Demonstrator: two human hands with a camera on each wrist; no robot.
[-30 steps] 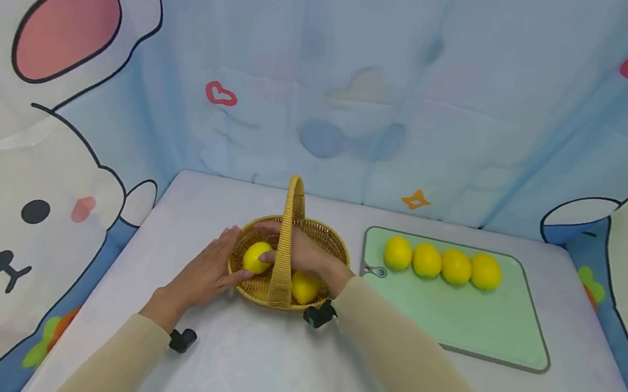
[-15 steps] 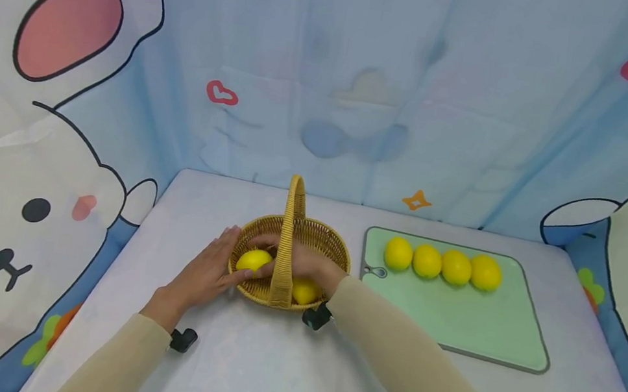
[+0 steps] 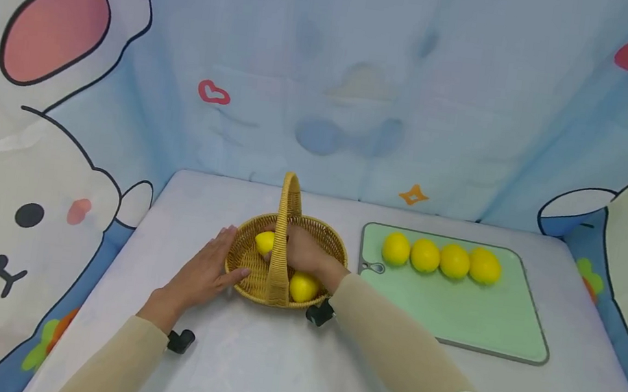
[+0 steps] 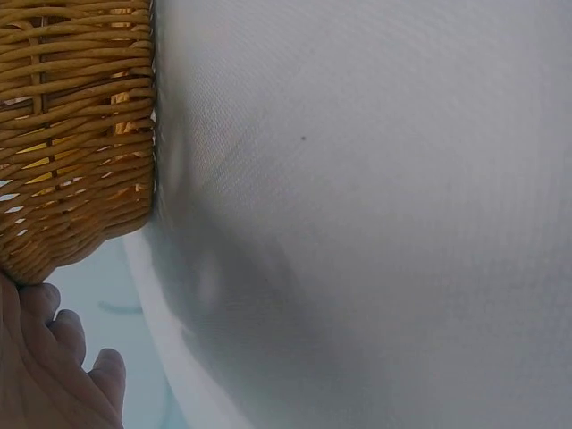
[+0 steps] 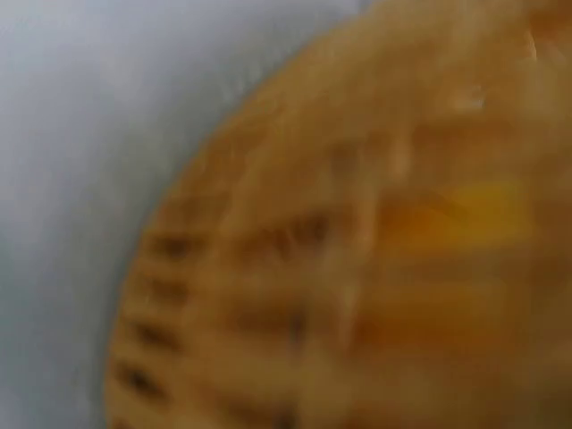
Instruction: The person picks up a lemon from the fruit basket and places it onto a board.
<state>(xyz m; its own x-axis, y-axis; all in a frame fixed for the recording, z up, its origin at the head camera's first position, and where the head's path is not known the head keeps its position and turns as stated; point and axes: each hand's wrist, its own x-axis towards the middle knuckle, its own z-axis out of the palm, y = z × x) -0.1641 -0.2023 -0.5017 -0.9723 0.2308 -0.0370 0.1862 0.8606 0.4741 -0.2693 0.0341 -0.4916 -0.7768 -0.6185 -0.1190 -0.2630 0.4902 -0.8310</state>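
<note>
A woven basket point(image 3: 244, 289) with a tall arched handle stands on the white-covered table. My left hand point(image 3: 204, 274) touches its left side with fingers fairly straight and the thumb at the rim; in the left wrist view, those fingers point(image 4: 67, 335) lie beside the wicker wall. My right hand point(image 3: 304, 247) reaches inside under the handle and holds a lemon point(image 3: 264, 242), its fingers partly hidden by the handle and fruit. Another lemon point(image 3: 303, 287) lies in the basket below my right wrist. The right wrist view is blurred, showing mostly basket wall point(image 5: 268, 268).
To the right lies a pale green cutting board point(image 3: 453, 311) with a grey edge. Several lemons point(image 3: 425, 255) sit in a row along its far side. A blue printed curtain point(image 3: 351, 83) hangs behind the table.
The lemon at my right hand has shifted up and slightly right inside the basket, away from my left thumb. My left hand stays at the basket's side. The head view has tilted slightly.
</note>
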